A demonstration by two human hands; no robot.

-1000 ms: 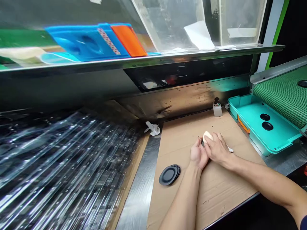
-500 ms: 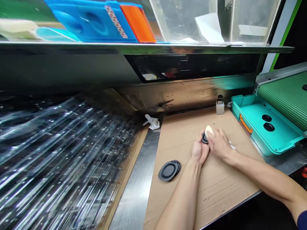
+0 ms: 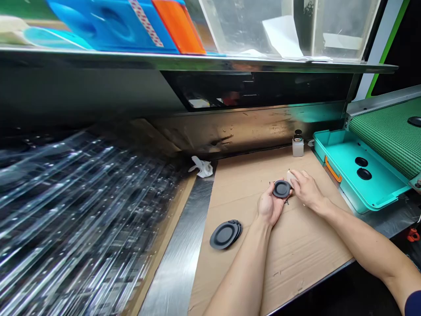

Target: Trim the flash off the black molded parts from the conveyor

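Pad shifted aside; left hand cupping dark disc, right hand pinching pad

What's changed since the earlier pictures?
The right hand has moved the pad rightward off the disc, whose face now shows in the left hand. Neither hand let go. The stack, bottle and tray stayed put.

My right hand now has the pale pad off to the right edge of the black disc, whose face, mostly covered before, shows fully in my left hand.
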